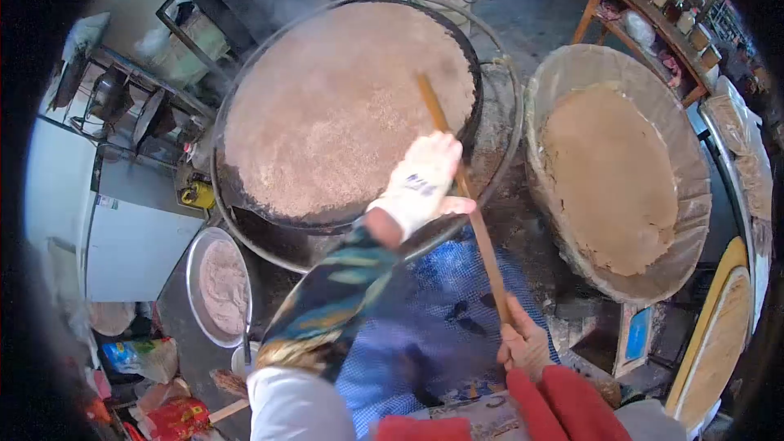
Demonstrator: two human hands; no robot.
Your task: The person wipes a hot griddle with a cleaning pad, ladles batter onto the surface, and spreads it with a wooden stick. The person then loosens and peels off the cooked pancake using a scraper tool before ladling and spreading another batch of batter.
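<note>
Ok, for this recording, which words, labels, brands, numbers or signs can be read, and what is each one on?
None can be read with certainty.
White glove on the left hand: dark, letter-like marks, too blurred.
Small label on the white cabinet: too small.
Red packet: printing, too blurred.
Blue packet: printing, too blurred.

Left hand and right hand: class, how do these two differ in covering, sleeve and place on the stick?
The left hand wears a pale glove; the right hand is bare. The left comes from a dark patterned sleeve, the right from a red sleeve. The left is farther along the wooden stick, the right nearer the body. Both are on the same stick.
</note>
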